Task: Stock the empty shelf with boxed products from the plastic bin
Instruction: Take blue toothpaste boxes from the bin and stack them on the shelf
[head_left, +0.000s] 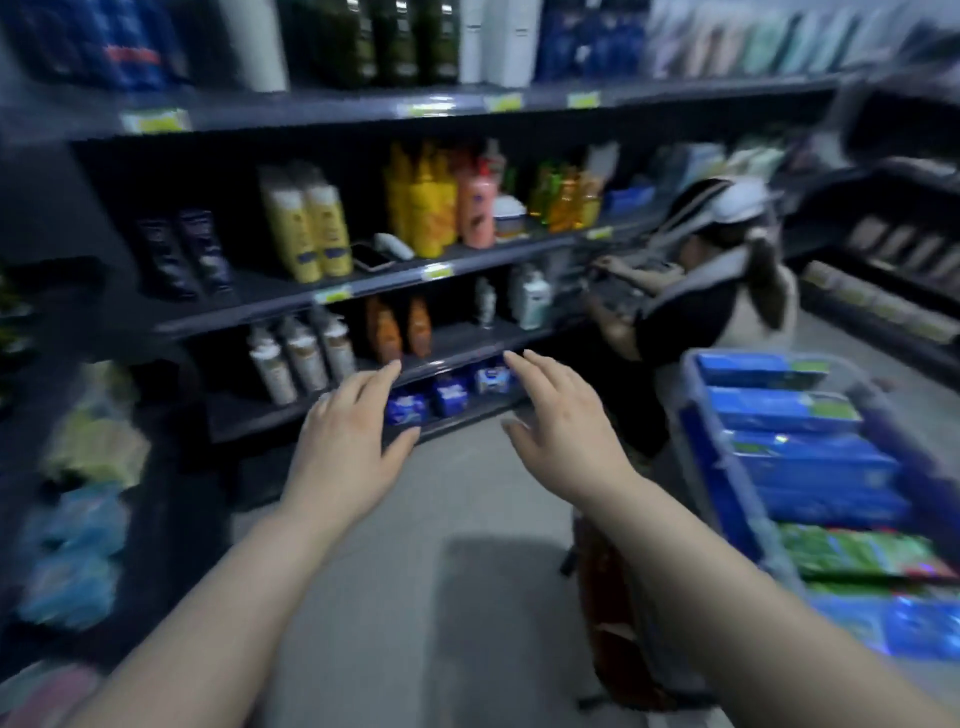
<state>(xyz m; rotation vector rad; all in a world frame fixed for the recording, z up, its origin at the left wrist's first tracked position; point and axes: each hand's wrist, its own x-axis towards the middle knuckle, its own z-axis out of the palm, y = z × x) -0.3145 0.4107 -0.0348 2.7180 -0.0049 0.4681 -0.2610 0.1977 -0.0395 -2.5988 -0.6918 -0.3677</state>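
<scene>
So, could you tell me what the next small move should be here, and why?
Probably swing the right hand across to the plastic bin and grip a blue box: it and the left hand are open and empty.

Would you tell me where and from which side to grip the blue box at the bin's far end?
Likely across its long edges, from above: the blue box lies flat in the plastic bin, top face exposed, another box packed beside it. The right hand is nearer.
</scene>
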